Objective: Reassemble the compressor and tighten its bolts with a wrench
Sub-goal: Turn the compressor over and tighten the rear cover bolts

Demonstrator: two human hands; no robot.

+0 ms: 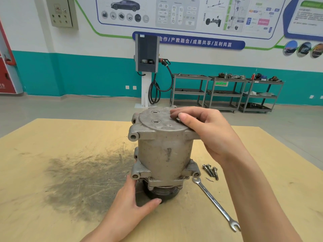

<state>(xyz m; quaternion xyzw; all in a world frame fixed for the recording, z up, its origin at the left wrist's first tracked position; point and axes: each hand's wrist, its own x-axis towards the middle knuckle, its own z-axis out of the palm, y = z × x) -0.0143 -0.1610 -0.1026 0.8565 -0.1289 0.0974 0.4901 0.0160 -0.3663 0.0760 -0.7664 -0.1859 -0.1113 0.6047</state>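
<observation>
Compressor (164, 151) stands upright mid-table, pulley end down, left hand (132, 203) loosely cupping its base, right hand (206, 130) pinching a bolt head (178, 119) on the top plate, and the wrench (215, 201) plus spare bolts (210, 170) lie right-side, closest to that hand.

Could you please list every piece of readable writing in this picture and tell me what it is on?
"合作/产教融合/成果共享/互利共赢": blue wall banner.
"19": red cabinet at far left.
Wrench: stamped marks on the shank, too small to read.
Wall posters: text too small and blurred.
Green sign on trolley: blurred.
Compressor: dark scrawl, not legible.
</observation>
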